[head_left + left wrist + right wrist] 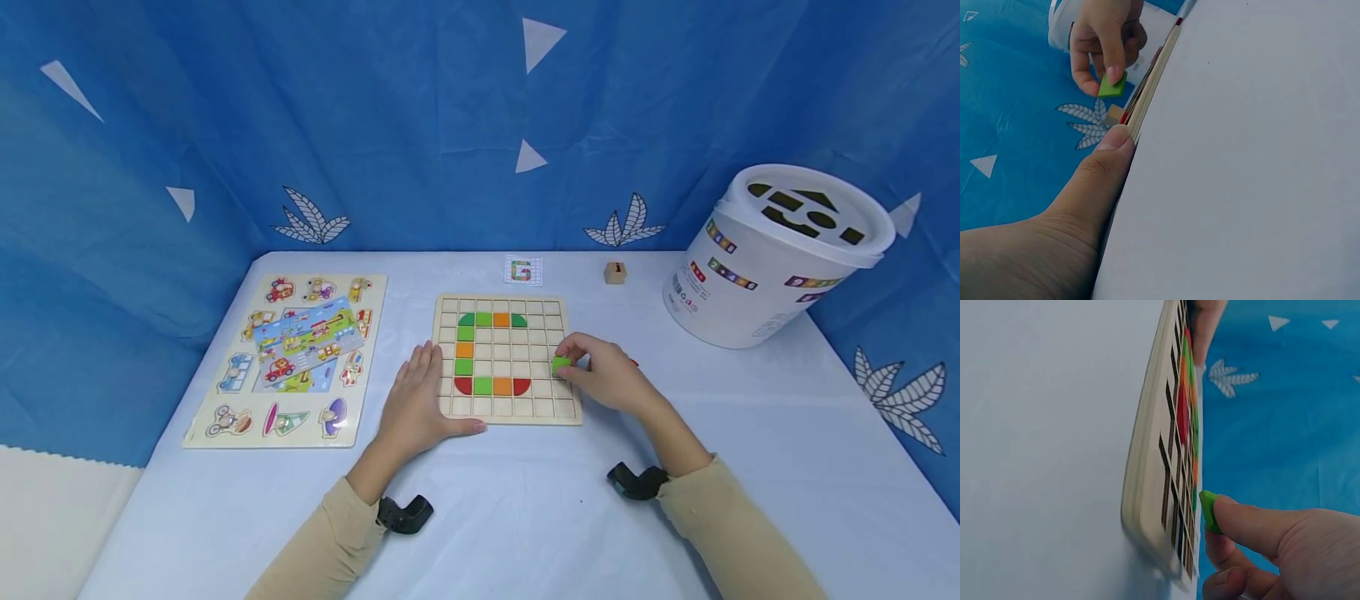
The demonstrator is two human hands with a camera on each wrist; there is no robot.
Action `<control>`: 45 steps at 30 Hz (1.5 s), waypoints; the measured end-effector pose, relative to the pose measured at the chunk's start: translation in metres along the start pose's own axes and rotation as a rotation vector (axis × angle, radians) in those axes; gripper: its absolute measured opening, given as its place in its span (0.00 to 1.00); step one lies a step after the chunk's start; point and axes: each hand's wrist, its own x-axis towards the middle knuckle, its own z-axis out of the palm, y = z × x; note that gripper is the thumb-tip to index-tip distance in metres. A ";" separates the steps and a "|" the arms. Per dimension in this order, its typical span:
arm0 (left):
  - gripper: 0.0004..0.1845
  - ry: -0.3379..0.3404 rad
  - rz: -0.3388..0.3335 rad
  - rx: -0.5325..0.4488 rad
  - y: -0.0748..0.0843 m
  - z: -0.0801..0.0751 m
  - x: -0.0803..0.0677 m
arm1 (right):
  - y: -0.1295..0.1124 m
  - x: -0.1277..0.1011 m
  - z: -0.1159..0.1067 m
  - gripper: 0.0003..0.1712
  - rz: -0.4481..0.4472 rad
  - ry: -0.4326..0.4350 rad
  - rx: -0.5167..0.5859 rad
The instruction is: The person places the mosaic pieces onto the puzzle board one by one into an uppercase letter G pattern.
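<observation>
A wooden grid board (547, 410) lies at the table's middle with green, orange and red tiles set in a C-like shape (483, 350). My right hand (609, 375) pinches a small green tile (561, 364) over the board's right side; the tile (1209, 509) shows just above the grid (1175, 456), and again as the green tile (1112, 84). My left hand (416, 404) rests flat on the table at the board's left edge, its thumb (1107, 165) against the board's rim (1150, 84).
A peg puzzle with vehicle pieces (292, 358) lies left of the board. A white shape-sorter bucket (780, 254) stands at the right back. A small wooden cube (615, 272) and a pattern card (522, 270) sit behind the board. Blue cloth walls surround the table.
</observation>
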 end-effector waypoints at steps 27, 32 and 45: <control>0.76 0.006 0.010 0.008 0.001 0.000 0.000 | -0.030 0.018 0.035 0.11 -0.062 -0.021 -0.087; 0.77 0.003 0.004 0.013 0.000 0.000 0.001 | -0.034 0.014 0.032 0.14 -0.089 -0.045 -0.151; 0.77 0.002 -0.002 -0.002 0.001 -0.001 -0.001 | -0.015 -0.002 0.004 0.21 -0.055 -0.013 -0.190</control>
